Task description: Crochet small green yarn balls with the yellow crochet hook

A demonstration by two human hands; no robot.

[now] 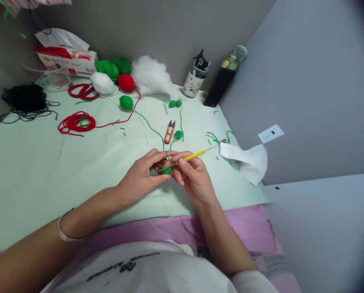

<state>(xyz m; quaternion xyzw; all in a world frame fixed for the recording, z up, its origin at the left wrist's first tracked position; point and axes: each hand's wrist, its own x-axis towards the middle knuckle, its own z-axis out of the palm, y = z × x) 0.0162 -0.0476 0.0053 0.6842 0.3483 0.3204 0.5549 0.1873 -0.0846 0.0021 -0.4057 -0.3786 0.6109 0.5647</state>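
Note:
My left hand (pixel 143 173) pinches a small green crochet piece (pixel 166 169) between thumb and fingers. In my right hand (pixel 197 177) is a yellow-handled crochet hook (pixel 191 157), its thin metal tip reaching left to the piece. Green yarn (pixel 153 129) runs from a green yarn ball (pixel 126 103) down to my fingers. Just beyond my hands lie orange thread snips (pixel 169 132), blades pointing away, and a small green crocheted ball (pixel 178 134). Two more little green balls (pixel 175 103) sit farther back. My fingers partly hide the crochet piece.
At the back stand a tissue box (pixel 78 63), white stuffing (pixel 153 77), a pen cup (pixel 195 79) and a dark bottle (pixel 223 81). Red scissors (pixel 83 92), coiled red yarn (pixel 77 123) and black yarn (pixel 26 97) lie left. Right are yarn scraps and a crumpled tissue (pixel 250 160).

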